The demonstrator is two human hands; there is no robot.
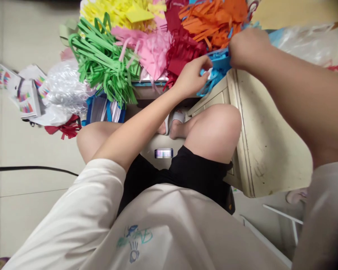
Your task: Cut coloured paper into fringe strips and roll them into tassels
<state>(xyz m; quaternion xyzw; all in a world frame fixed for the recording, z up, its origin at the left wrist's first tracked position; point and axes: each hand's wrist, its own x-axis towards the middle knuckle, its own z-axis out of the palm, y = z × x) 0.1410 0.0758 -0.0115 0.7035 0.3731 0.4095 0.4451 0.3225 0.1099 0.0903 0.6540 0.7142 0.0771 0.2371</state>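
A bunch of blue fringed paper [219, 62] lies between my two hands, at the right end of a row of coloured paper. My left hand [193, 75] curls its thumb and fingers round the near left edge of the blue paper, where a small white bit shows at the fingertips. Against the right edge of that paper, my right hand [249, 47] is closed in a fist; its fingertips are turned away from view. Dark red fringed paper [183, 52] sits just beyond my left hand, and orange fringed paper [214, 20] lies behind the blue.
Green [107, 60], pink [153, 50] and yellow fringed paper [115, 13] fill the left of the surface. A cream cabinet [270, 142] stands under my right arm. Clear plastic wrapping [64, 88] lies at left. A phone [163, 153] is below, between my legs.
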